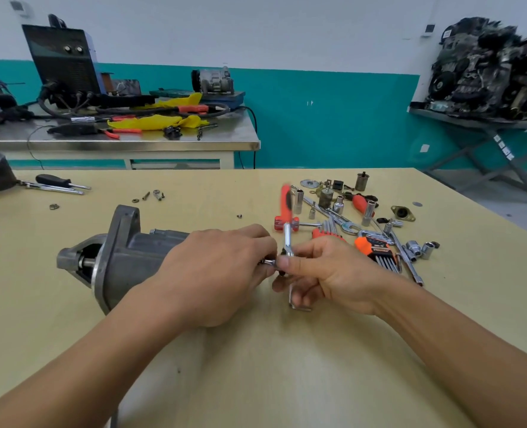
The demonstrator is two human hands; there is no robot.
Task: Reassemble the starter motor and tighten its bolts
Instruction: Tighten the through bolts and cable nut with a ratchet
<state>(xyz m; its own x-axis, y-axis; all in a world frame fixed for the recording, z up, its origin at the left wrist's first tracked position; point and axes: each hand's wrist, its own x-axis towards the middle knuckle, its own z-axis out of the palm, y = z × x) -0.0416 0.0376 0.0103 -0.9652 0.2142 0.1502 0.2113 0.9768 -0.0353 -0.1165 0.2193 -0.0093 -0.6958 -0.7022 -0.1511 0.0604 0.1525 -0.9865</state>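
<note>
The grey starter motor (117,257) lies on its side on the yellow table (256,366), nose to the left. My left hand (216,273) covers its rear end, fingers curled round a small metal socket or bolt (268,261) at the tips. My right hand (321,273) grips a ratchet wrench (288,239) with a blurred red handle pointing up and away; its head meets the small metal piece. A silver L-shaped key (296,299) shows under the right fingers.
Sockets, wrenches, an orange hex key set (376,251) and motor parts lie scattered at the right rear. Loose bolts and washers (151,196) and a screwdriver (58,182) lie at the left rear. A steel bench (126,140) stands beyond.
</note>
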